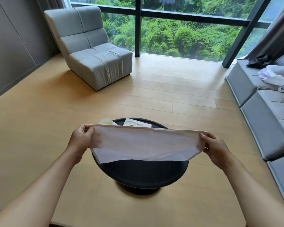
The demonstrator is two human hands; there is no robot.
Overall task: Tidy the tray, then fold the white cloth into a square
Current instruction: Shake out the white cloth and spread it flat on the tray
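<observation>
The white cloth (142,145) hangs stretched in the air above a round black table (142,174). My left hand (80,140) pinches its upper left corner and my right hand (214,148) pinches its upper right corner. The cloth looks doubled over, its lower edge sagging toward the table. Behind its top edge, a dark tray (121,122) shows at the far side of the table, holding a pale cup (106,122) and a white paper packet (134,123). The cloth hides most of the tray.
A grey armchair (92,51) stands on the wooden floor at the back left. A grey sofa (272,112) runs along the right, with a white plastic bag (277,75) and dark item (260,60) on it. Large windows fill the far wall.
</observation>
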